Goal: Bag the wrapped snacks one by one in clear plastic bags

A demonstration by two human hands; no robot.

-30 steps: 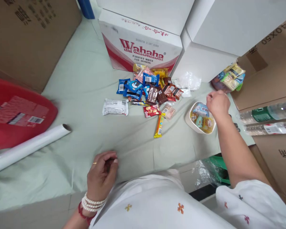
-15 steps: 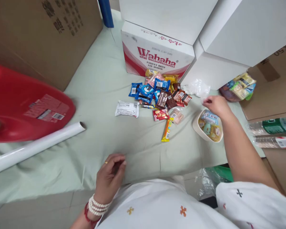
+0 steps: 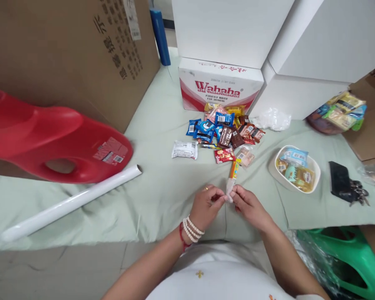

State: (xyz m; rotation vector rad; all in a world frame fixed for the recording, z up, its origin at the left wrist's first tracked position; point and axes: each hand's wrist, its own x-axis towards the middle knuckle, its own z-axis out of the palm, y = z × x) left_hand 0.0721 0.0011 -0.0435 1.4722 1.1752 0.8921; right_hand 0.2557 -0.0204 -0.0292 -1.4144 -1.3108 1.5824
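Note:
Both hands meet over the front of the cloth-covered table, at a small clear plastic bag (image 3: 229,188). My right hand (image 3: 247,204) pinches its near edge between thumb and fingers. From the other side, my left hand (image 3: 208,204) has thumb and forefinger closed at the same edge. Just beyond the bag lies a yellow-orange stick-shaped snack packet (image 3: 234,168), whose near end the bag overlaps in view. Behind it are a red packet (image 3: 224,155), a white packet (image 3: 184,150) and a heap of blue packets (image 3: 205,130) and brown packets (image 3: 226,135).
A cream tub (image 3: 276,173) of wrapped snacks stands to the right, with a black phone (image 3: 340,181) and keys (image 3: 361,193) beyond. Crumpled clear bags (image 3: 275,118) lie by white boxes (image 3: 312,93). Leftward are a white roll (image 3: 78,202) and red jug (image 3: 90,146).
My right hand has come from the pile of clear bags to the table's front with one bag. My left hand has moved right to meet it. The view has shifted.

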